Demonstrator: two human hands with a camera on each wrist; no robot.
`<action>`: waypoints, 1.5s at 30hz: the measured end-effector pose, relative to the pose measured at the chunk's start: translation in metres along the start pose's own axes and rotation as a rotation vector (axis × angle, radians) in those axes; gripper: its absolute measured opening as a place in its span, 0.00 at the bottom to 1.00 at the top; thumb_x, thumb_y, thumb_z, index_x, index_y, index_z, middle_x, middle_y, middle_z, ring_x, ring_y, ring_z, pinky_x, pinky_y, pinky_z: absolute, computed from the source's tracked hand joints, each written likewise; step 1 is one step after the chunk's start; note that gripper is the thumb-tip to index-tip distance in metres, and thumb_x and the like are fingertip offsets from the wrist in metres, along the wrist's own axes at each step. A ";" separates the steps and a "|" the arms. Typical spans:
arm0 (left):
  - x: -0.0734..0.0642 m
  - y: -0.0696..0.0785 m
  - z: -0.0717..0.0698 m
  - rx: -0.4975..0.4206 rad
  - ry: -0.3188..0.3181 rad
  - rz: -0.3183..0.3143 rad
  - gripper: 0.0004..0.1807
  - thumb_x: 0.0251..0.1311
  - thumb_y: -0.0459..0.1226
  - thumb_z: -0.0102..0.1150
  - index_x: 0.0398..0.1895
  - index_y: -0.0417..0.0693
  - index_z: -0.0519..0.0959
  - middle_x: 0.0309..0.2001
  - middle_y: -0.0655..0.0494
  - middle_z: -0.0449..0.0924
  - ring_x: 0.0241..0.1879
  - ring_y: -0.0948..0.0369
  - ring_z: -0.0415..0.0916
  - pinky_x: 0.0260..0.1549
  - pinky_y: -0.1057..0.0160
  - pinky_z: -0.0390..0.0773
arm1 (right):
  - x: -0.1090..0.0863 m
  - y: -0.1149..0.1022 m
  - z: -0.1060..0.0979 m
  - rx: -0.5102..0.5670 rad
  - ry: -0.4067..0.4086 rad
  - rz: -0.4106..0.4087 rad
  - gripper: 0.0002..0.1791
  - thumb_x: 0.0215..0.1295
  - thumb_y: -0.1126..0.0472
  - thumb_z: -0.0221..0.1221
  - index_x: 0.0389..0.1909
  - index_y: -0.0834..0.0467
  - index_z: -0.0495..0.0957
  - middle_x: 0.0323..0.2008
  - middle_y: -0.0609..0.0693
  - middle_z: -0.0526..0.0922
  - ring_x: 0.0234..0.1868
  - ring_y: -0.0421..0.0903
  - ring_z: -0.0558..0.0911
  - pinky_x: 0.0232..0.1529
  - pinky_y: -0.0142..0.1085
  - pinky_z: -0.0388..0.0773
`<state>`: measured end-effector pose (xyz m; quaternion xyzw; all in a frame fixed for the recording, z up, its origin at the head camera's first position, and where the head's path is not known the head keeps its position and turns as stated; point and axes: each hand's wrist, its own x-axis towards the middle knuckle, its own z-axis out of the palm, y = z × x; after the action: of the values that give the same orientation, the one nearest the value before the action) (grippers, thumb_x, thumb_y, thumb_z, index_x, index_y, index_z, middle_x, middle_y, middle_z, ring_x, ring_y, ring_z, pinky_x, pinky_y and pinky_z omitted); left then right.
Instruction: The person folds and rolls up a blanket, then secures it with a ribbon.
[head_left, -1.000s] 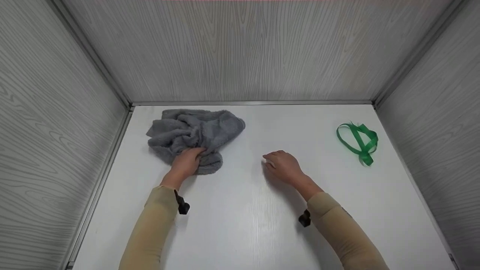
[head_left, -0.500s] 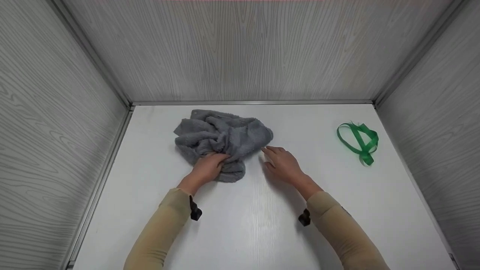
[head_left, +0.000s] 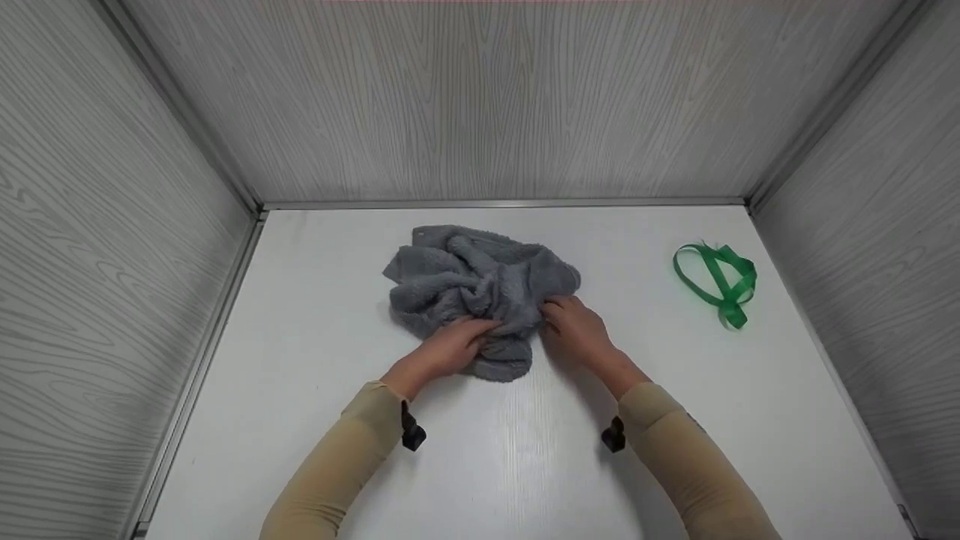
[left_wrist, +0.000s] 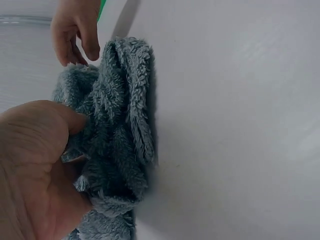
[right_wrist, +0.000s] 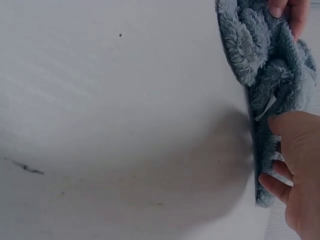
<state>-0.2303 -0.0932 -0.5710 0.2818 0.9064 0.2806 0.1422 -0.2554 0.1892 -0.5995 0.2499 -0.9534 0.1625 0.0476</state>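
Note:
A crumpled grey plush cloth (head_left: 480, 281) lies in a loose heap near the middle of the white table. My left hand (head_left: 448, 349) grips its near side, thumb on top and fingers sunk in the folds; in the left wrist view the left hand (left_wrist: 37, 165) has fleece between thumb and fingers. At the cloth's right edge my right hand (head_left: 579, 330) touches it with the fingertips. In the right wrist view the right hand's (right_wrist: 305, 170) thumb and loosely bent fingers stand apart beside the fleece. A small white tag (right_wrist: 266, 108) shows near that thumb.
A looped green ribbon (head_left: 724, 289) lies at the right of the white table (head_left: 300, 450). Grey wood-grain panels (head_left: 480, 105) wall in the back and both sides. Dark marks (right_wrist: 25, 168) spot the tabletop in the right wrist view.
My left hand has dragged the cloth from the left to the right and slightly nearer. The right hand, earlier apart from the cloth, now touches its right edge. The ribbon stays put.

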 end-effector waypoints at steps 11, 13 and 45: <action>-0.008 -0.024 -0.018 0.052 0.116 -0.053 0.35 0.71 0.28 0.42 0.81 0.52 0.59 0.78 0.47 0.57 0.77 0.47 0.52 0.73 0.45 0.56 | -0.008 0.019 -0.002 0.037 -0.045 0.123 0.07 0.78 0.61 0.54 0.41 0.56 0.80 0.40 0.53 0.84 0.46 0.54 0.82 0.43 0.50 0.79; -0.012 -0.032 -0.022 0.079 0.129 -0.096 0.38 0.69 0.28 0.46 0.82 0.54 0.56 0.80 0.47 0.52 0.78 0.45 0.50 0.72 0.42 0.56 | -0.010 0.024 -0.008 0.055 -0.044 0.164 0.08 0.77 0.60 0.54 0.44 0.57 0.81 0.42 0.54 0.84 0.47 0.55 0.82 0.45 0.51 0.78; -0.027 -0.027 -0.076 -0.405 0.442 -0.298 0.17 0.80 0.47 0.36 0.36 0.47 0.68 0.31 0.50 0.66 0.31 0.54 0.64 0.33 0.54 0.67 | -0.052 -0.023 0.000 -0.029 -0.090 -0.370 0.22 0.68 0.47 0.65 0.57 0.52 0.82 0.48 0.48 0.81 0.46 0.48 0.78 0.43 0.43 0.78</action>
<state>-0.2525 -0.1601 -0.5230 0.0443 0.8724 0.4855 0.0347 -0.1984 0.1943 -0.6019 0.4273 -0.8945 0.1258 0.0375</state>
